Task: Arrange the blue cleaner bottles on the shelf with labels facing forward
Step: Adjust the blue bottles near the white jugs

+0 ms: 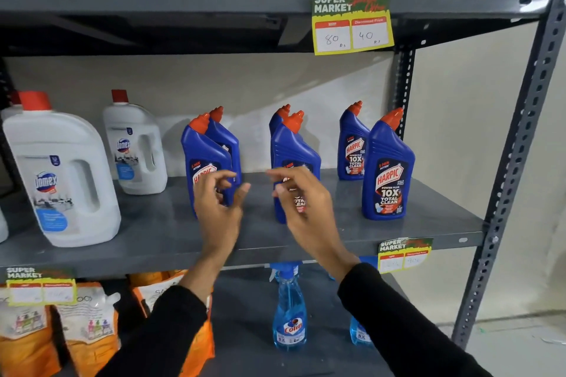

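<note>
Several blue cleaner bottles with red caps stand in pairs on the grey middle shelf [413, 217]. The left front bottle [203, 156] has another bottle [225, 136] right behind it. The middle front bottle [292, 153] hides most of a rear one [279, 118]. At the right, a front bottle [387, 168] and a rear bottle [352, 147] show their labels forward. My left hand [219, 202] hovers in front of the left front bottle, fingers spread, holding nothing. In front of the middle bottle my right hand [301, 199] is also open and covers part of its label.
Two white jugs [61, 174] [136, 147] with red caps stand at the shelf's left. Price tags [352, 21] [404, 254] hang on shelf edges. Below are light-blue spray bottles [289, 312] and orange pouches [88, 324]. A perforated steel upright [517, 144] bounds the right side.
</note>
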{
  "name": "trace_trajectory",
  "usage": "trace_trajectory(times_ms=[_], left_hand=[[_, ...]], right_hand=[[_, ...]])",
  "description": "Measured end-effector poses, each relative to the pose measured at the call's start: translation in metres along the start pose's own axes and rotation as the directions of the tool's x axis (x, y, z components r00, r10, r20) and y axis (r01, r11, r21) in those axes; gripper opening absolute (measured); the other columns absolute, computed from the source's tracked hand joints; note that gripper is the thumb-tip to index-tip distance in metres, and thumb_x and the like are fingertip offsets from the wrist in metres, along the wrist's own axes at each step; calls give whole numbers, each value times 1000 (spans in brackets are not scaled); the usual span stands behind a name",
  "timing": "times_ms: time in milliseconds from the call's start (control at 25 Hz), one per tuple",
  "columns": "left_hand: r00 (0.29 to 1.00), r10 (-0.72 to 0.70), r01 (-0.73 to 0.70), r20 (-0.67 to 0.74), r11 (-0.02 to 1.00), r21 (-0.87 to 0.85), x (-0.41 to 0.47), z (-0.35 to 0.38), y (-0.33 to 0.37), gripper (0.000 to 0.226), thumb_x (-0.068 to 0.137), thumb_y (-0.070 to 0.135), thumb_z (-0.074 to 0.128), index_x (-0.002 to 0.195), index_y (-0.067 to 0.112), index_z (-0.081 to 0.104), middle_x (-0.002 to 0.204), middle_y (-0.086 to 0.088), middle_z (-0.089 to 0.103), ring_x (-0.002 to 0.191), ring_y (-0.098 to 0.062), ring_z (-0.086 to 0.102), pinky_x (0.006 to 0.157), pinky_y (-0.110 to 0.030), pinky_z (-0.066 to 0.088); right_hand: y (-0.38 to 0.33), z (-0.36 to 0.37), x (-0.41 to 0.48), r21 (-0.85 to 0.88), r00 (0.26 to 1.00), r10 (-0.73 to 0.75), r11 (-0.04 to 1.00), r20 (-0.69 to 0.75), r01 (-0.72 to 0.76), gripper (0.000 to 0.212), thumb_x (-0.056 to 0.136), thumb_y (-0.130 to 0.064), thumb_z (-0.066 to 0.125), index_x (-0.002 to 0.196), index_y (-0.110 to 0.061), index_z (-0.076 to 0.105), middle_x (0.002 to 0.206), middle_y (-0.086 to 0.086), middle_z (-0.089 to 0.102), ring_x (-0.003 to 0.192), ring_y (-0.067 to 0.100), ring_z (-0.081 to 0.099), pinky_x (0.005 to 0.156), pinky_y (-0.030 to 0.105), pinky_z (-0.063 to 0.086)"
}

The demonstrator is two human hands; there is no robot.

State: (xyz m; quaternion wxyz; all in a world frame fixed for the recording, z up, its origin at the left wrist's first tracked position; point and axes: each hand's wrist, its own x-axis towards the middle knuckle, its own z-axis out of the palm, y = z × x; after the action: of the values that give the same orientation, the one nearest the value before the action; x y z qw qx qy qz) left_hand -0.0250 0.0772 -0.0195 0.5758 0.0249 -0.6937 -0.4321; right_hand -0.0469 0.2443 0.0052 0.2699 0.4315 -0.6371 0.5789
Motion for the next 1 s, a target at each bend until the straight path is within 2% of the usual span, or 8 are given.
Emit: trace_trajectory(times_ms=[120, 200, 280, 320, 400, 560, 720, 1000], left_hand=[[979, -162, 173, -120, 981, 88, 16, -32, -30, 38, 77, 29, 79, 102, 16, 54, 100, -10, 56, 91, -29, 57, 78, -43, 53], [912, -375, 395, -165, 912, 111, 23, -40, -46, 48, 74, 24, 80, 111, 11, 53, 110, -13, 53, 104, -31, 55, 88, -49, 51], [860, -501, 510, -100, 846, 153, 31, -45, -54, 59, 76, 19, 79, 126, 11, 49, 125, -14, 51, 119, -28, 51, 95, -43, 49], [834, -551, 548, -28, 822, 156, 36, -47, -56, 63, 79, 17, 78, 133, 12, 46, 132, -13, 51, 123, -26, 50, 97, -40, 48], [777, -617, 600, 122, 786, 149, 44, -50, -57, 57, 86, 13, 70, 137, 10, 44, 136, -12, 55, 117, -22, 54, 92, -35, 45], [739, -627, 580, 245, 778, 240, 45, -53, -54, 35, 94, 15, 59, 128, 9, 54, 128, -11, 63, 100, -16, 54, 86, -31, 41], [767, -584, 515, 267, 808, 286, 40, -61, -49, 35, 93, 18, 60, 127, 9, 56, 126, -11, 65, 100, -18, 57, 85, -31, 43], [774, -562, 444, 292, 811, 382, 32, -72, -37, 36, 94, 21, 60, 127, 7, 56, 127, -13, 64, 116, -28, 60, 89, -34, 45]], right_hand=[[3, 50, 5, 119, 939, 283, 944, 195, -309, 39, 96, -2, 50, 131, -18, 56, 122, 2, 66, 99, 14, 70, 83, 28, 59], [11, 78, 7, 119, 855, 457, 861, 246, -494, 48, 97, -4, 49, 143, -20, 44, 139, 3, 57, 120, 16, 63, 88, 18, 54], [12, 97, 12, 85, 742, 618, 751, 260, -655, 51, 99, -8, 48, 147, -19, 35, 147, 3, 48, 136, 18, 49, 85, 6, 42], [14, 104, 15, 54, 694, 679, 705, 240, -708, 50, 99, -10, 48, 147, -18, 34, 148, 4, 47, 138, 19, 46, 86, 9, 40], [24, 118, 20, -16, 655, 732, 669, 187, -743, 46, 99, -10, 48, 145, -15, 39, 145, 6, 49, 136, 21, 47, 88, 20, 42], [41, 137, 24, -130, 694, 710, 704, 118, -699, 39, 94, -8, 56, 133, -10, 55, 133, 11, 63, 124, 24, 59, 102, 37, 51], [31, 131, 16, -102, 711, 699, 715, 82, -691, 44, 92, -4, 60, 135, -6, 55, 131, 10, 65, 122, 23, 61, 104, 37, 50], [23, 118, 6, -118, 720, 689, 724, 81, -679, 49, 87, -8, 68, 134, -6, 56, 126, 10, 68, 119, 20, 64, 103, 36, 51]])
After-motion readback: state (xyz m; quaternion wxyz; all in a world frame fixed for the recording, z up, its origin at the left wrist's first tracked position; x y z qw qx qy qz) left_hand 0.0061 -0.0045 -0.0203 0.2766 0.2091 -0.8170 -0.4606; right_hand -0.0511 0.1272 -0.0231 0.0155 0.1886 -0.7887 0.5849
